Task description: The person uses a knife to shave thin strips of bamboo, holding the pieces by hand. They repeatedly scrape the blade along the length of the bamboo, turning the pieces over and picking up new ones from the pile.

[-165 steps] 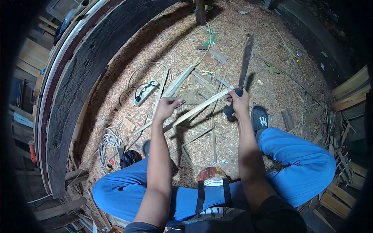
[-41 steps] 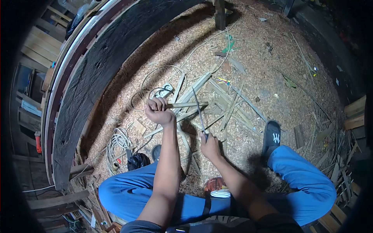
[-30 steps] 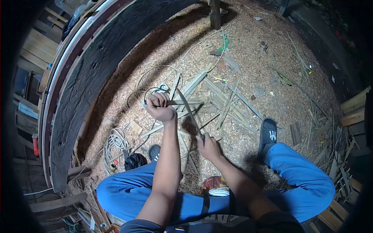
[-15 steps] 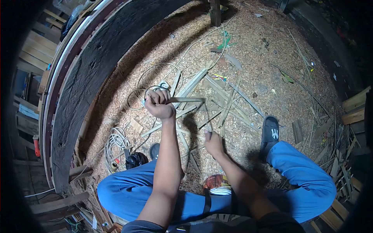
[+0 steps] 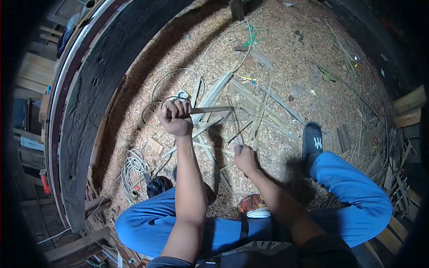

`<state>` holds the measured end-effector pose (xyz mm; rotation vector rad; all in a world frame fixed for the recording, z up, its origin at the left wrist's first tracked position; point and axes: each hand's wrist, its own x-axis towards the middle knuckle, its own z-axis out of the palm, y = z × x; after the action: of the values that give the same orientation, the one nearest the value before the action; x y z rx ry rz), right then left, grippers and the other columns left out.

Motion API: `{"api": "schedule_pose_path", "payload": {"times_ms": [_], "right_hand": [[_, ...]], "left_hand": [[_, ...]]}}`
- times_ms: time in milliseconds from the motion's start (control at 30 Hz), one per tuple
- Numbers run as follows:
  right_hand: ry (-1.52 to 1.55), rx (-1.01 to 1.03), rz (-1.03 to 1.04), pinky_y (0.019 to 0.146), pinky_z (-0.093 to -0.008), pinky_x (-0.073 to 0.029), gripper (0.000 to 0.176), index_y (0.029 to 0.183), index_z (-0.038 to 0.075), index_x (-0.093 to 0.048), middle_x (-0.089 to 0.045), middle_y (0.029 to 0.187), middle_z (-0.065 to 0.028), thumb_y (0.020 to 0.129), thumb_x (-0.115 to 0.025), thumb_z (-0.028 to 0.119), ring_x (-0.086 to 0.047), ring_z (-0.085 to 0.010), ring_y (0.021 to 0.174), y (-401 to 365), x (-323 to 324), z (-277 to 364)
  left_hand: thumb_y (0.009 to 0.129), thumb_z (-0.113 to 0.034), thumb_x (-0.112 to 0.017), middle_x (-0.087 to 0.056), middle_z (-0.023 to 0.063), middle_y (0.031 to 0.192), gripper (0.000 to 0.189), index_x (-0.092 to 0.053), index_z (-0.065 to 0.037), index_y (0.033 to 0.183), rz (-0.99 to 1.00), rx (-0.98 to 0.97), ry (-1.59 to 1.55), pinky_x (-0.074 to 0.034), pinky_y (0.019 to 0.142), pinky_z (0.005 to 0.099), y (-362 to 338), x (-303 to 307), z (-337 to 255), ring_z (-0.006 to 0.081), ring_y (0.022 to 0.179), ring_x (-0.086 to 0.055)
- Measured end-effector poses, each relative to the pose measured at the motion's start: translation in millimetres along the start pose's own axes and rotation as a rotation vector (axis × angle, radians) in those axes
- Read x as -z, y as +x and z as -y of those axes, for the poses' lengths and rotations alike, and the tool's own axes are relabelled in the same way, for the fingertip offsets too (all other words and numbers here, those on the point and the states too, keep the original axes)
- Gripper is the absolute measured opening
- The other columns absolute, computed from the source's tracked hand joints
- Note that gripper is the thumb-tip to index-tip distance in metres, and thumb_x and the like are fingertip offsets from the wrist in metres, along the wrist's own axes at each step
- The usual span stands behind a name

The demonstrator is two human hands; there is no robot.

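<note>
My left hand [image 5: 175,117] is closed in a fist around a wooden stick [image 5: 211,110], which points out to the right, nearly level. Lower and to the right, my right hand [image 5: 245,158] grips a long, thin, blade-like tool [image 5: 237,125] that slants up and away. The far part of this tool meets the free end of the stick. Its handle is mostly hidden in my fingers, and its exact kind is hard to make out. Below both hands, wooden strips [image 5: 217,94] lie crossed on the shavings.
Wood shavings [image 5: 286,58] cover the ground. A coiled cable [image 5: 135,172] and a black plastic bag [image 5: 158,186] lie left of my legs. A patterned tin [image 5: 252,204] stands between my thighs. A dark curved plank [image 5: 96,85] runs along the left; scrap sticks [image 5: 397,183] pile up at right.
The whole view has shifted a little. The stick's free end now tilts slightly upward, with the tool still meeting it. Both hands keep their grip.
</note>
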<state>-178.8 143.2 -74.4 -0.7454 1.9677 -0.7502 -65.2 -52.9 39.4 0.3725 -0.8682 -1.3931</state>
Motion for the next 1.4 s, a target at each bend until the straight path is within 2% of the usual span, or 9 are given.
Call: {"api": "schedule_pose_path", "payload": {"times_ms": [233, 367, 500, 567, 700, 833, 1067, 1300, 1400], "right_hand": [[-0.085, 0.188, 0.016, 0.082, -0.0553, -0.048, 0.051, 0.095, -0.006, -0.065, -0.065, 0.092, -0.0332, 0.097, -0.05, 0.043, -0.062, -0.0495, 0.092, 1.6, 2.4, -13.5], [-0.074, -0.076, 0.052, 0.079, -0.0562, -0.048, 0.048, 0.097, -0.006, -0.062, -0.065, 0.086, -0.0323, 0.097, -0.051, 0.042, -0.063, -0.0501, 0.089, 10.2, 18.5, 8.4], [-0.1, 0.141, -0.02, 0.079, -0.0537, -0.05, 0.051, 0.093, -0.008, -0.066, -0.065, 0.084, -0.0331, 0.097, -0.051, 0.041, -0.063, -0.0512, 0.087, -2.1, 0.0, -16.3], [-0.055, -0.061, 0.067, 0.079, -0.0547, -0.049, 0.053, 0.092, -0.009, -0.065, -0.064, 0.087, -0.0345, 0.097, -0.05, 0.041, -0.063, -0.0517, 0.086, 13.2, -0.5, -15.9], [-0.037, -0.014, 0.031, 0.074, -0.0543, -0.05, 0.054, 0.102, -0.009, -0.062, -0.065, 0.085, -0.033, 0.098, -0.048, 0.043, -0.064, -0.0495, 0.085, -2.2, 8.5, 14.7], [0.205, 0.44, -0.103, 0.061, -0.055, -0.045, 0.029, 0.09, -0.001, -0.055, -0.061, 0.07, -0.0265, 0.098, -0.053, 0.028, -0.062, -0.048, 0.07, -27.7, -11.4, 41.1], [-0.008, 0.305, 0.037, 0.071, -0.0572, -0.048, 0.035, 0.107, -0.001, -0.054, -0.063, 0.078, -0.0306, 0.098, -0.051, 0.033, -0.061, -0.0523, 0.079, -24.5, -6.3, 17.1], [-0.051, 0.434, 0.002, 0.071, -0.0573, -0.048, 0.04, 0.108, -0.005, -0.053, -0.062, 0.074, -0.0324, 0.098, -0.052, 0.034, -0.063, -0.0514, 0.077, -45.1, -5.0, 39.9], [-0.024, 0.302, 0.055, 0.072, -0.0572, -0.049, 0.045, 0.107, -0.005, -0.054, -0.063, 0.076, -0.0316, 0.098, -0.051, 0.039, -0.062, -0.0523, 0.078, -31.1, 1.8, 26.3]], "left_hand": [[0.091, -0.039, -0.04, -0.02, -0.0007, 0.051, 0.042, -0.028, -0.015, 0.059, 0.082, 0.028, 0.026, -0.019, 0.046, 0.0305, 0.9, -10.2, 0.7, 0.0133, 0.049, -0.017], [0.09, -0.039, -0.04, -0.019, -0.0011, 0.051, 0.041, -0.028, -0.015, 0.059, 0.048, -0.004, 0.035, -0.019, 0.047, 0.0303, 5.6, -12.3, -2.0, 0.0133, 0.049, -0.017], [0.094, -0.036, -0.036, -0.021, -0.0015, 0.052, 0.039, -0.027, -0.016, 0.062, 0.055, -0.018, 0.016, -0.02, 0.047, 0.0307, 3.2, -10.8, 3.1, 0.0132, 0.048, -0.019], [0.097, -0.034, -0.034, -0.021, -0.0018, 0.052, 0.038, -0.027, -0.016, 0.064, -0.173, -0.144, 0.055, -0.019, 0.047, 0.0298, 0.4, -25.2, 1.1, 0.0121, 0.048, -0.018], [0.105, -0.033, -0.027, -0.024, -0.0017, 0.056, 0.041, -0.026, -0.015, 0.068, -0.279, -0.389, 0.232, -0.02, 0.046, 0.0272, -12.2, -46.5, 10.8, 0.0104, 0.049, -0.019], [0.107, -0.039, -0.026, -0.024, -0.0024, 0.058, 0.045, -0.025, -0.015, 0.069, -0.461, -0.43, 0.388, -0.02, 0.046, 0.0267, -22.4, -57.9, 20.4, 0.0101, 0.051, -0.021], [0.106, -0.05, -0.024, -0.029, -0.0038, 0.065, 0.047, -0.03, -0.016, 0.073, -0.695, -0.315, 0.448, -0.023, 0.05, 0.0269, -17.7, -43.3, 6.6, 0.0099, 0.057, -0.026], [0.106, -0.048, -0.024, -0.029, -0.0029, 0.064, 0.048, -0.028, -0.014, 0.073, -0.603, -0.336, 0.402, -0.02, 0.049, 0.0258, -22.2, -36.4, 4.3, 0.0087, 0.055, -0.025], [0.106, -0.049, -0.025, -0.027, -0.0034, 0.06, 0.047, -0.028, -0.016, 0.073, -0.568, -0.329, 0.36, -0.022, 0.047, 0.0249, -28.5, -35.4, 5.3, 0.0083, 0.052, -0.024]]}}
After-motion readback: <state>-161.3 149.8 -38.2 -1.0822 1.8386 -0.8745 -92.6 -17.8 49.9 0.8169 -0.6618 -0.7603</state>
